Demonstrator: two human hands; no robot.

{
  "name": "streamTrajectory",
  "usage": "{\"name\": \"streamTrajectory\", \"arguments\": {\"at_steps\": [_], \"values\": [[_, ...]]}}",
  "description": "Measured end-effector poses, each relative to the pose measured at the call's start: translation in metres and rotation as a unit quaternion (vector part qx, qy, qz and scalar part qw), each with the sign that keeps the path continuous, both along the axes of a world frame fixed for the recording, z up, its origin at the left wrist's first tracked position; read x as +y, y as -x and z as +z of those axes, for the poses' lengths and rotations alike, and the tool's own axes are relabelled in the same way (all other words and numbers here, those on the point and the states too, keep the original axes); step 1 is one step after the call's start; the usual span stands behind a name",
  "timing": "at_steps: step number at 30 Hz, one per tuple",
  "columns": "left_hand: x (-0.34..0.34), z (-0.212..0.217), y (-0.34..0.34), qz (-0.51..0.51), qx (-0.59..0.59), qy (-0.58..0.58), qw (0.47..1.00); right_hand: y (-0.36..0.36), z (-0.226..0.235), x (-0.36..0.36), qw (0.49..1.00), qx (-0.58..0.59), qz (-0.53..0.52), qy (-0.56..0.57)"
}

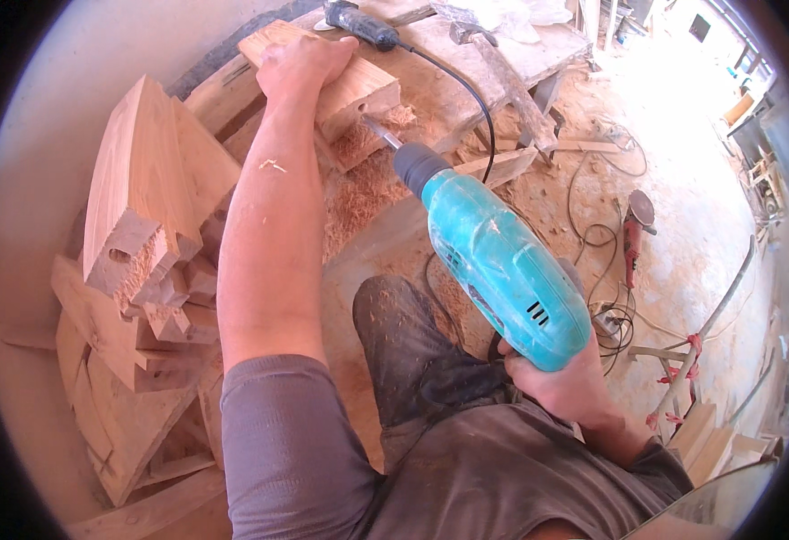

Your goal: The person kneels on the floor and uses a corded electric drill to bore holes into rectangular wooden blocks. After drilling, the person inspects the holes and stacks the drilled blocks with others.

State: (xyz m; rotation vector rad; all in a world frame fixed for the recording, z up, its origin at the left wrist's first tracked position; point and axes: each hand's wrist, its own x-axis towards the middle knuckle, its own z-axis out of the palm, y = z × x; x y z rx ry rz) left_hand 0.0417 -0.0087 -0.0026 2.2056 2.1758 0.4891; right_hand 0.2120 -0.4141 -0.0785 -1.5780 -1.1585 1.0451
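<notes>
My left hand (300,67) grips the top of a wooden block (369,94) near the wall and presses it onto the workbench. A turquoise power drill (507,261) with a black chuck is in my right hand (561,387), whose fingers wrap its handle, mostly hidden behind the body. The metal drill bit (383,135) points at the block's near end, its tip by a small dark hole there. I cannot tell whether the tip touches the wood. Pale wood shavings (358,193) lie below the block.
Stacked wooden pieces (133,198) lean at the left wall. A corded grinder (363,25) and a hammer (502,72) lie on the workbench (444,76). A red angle grinder (635,234) and looping cables lie on the dusty floor. A long pole (714,315) stands at right.
</notes>
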Motion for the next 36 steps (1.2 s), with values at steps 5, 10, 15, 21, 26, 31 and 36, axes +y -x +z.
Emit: {"name": "streamTrajectory", "arguments": {"at_steps": [5,10,15,21,26,31,36], "values": [[0.001,-0.003,0.005,-0.011,0.000,-0.015,1.000,-0.002,0.016,0.001,0.999,-0.034,0.014,0.003],[0.004,-0.003,0.005,-0.007,0.022,0.003,1.000,-0.010,0.031,0.000,0.989,-0.132,0.068,0.008],[0.001,-0.004,0.004,-0.006,-0.017,-0.012,1.000,-0.011,0.039,-0.002,0.990,-0.128,0.056,0.007],[0.003,-0.006,0.006,-0.009,-0.015,-0.022,1.000,-0.006,0.048,0.001,0.994,-0.104,0.016,-0.004],[0.001,-0.006,0.009,-0.015,-0.025,-0.033,0.999,-0.009,0.056,0.002,0.990,-0.138,0.032,-0.006],[-0.001,-0.005,0.006,-0.016,-0.027,-0.031,0.999,-0.013,0.060,0.001,0.986,-0.150,0.070,-0.006],[-0.002,-0.005,0.007,-0.011,-0.024,-0.030,0.999,-0.013,0.067,0.004,0.985,-0.165,0.045,0.004]]}}
